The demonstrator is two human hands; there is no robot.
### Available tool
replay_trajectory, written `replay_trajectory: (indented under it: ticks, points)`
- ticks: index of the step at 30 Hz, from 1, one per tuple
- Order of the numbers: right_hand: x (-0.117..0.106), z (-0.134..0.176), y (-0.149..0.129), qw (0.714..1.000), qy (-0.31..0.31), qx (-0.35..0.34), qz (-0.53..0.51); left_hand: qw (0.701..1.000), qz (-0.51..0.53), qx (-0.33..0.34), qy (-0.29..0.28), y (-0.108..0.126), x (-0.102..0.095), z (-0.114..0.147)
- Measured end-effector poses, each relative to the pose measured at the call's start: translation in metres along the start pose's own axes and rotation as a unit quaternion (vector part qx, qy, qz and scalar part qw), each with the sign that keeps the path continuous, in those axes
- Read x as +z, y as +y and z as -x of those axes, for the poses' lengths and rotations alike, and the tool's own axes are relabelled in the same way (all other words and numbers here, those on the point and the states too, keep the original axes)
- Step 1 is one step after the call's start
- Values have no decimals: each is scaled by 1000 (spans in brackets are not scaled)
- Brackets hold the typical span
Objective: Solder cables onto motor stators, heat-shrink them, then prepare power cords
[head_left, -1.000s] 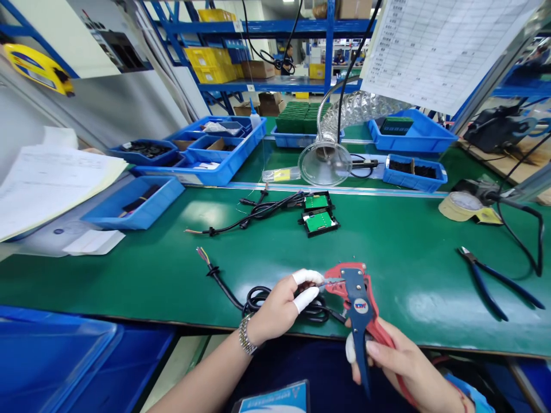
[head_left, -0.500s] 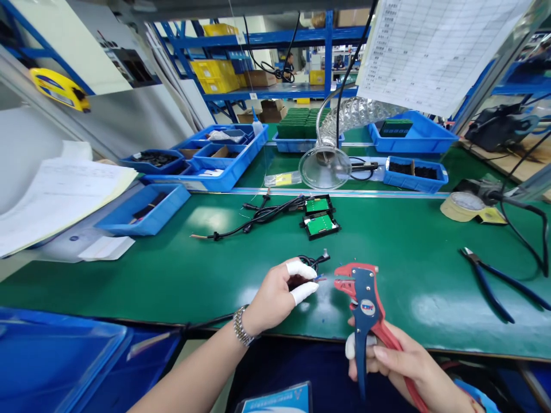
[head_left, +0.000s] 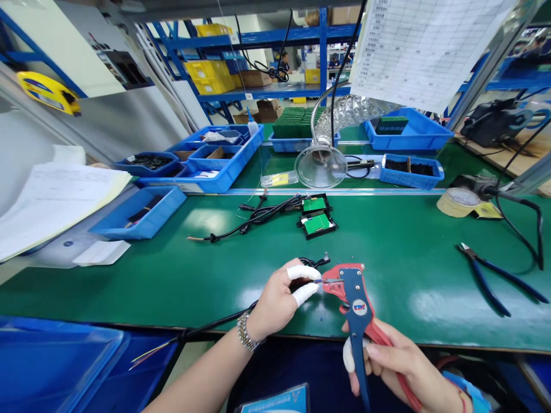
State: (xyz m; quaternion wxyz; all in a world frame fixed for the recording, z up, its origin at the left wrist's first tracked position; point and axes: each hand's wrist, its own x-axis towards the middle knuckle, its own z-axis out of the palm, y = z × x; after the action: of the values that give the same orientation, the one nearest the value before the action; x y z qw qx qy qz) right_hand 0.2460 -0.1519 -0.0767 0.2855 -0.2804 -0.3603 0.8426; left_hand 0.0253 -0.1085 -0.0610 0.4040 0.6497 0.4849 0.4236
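Observation:
My left hand [head_left: 282, 298], white covers on thumb and forefinger, pinches the end of a black cable [head_left: 232, 316]. Thin coloured wires stick out past the fingertips. My right hand [head_left: 396, 355] grips the handles of a red and blue wire stripper [head_left: 356, 304]. Its jaws point left and surround the wire ends, close to my left fingertips. Whether the jaws are fully clamped I cannot tell. Behind my left hand lies part of the black cable with a plug [head_left: 321, 261]. The cable's other end, with bare coloured wires [head_left: 150, 354], hangs over the bench's front edge.
Two green circuit boards in black housings [head_left: 316, 215] lie mid-bench with black cables [head_left: 258, 217]. Blue-handled cutters [head_left: 486, 275] rest at right, near a tape roll [head_left: 460, 201]. A fume funnel [head_left: 321, 167] and blue bins [head_left: 224, 180] stand behind. Papers [head_left: 47, 201] are at left.
The wire stripper has moved left, and its jaws now surround the wire ends. My left hand keeps its pinch. The view has shifted slightly.

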Motion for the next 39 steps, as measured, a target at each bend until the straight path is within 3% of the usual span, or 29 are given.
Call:
replay_trajectory:
  ticks: [28,39]
  points:
    - [1,-1,5,1000,-6,-3,-5,1000,-30,10,1,1,0,2]
    - [5,-10,15,997,77,-28,-1,1000,1,-15,-8,-5,2,-1]
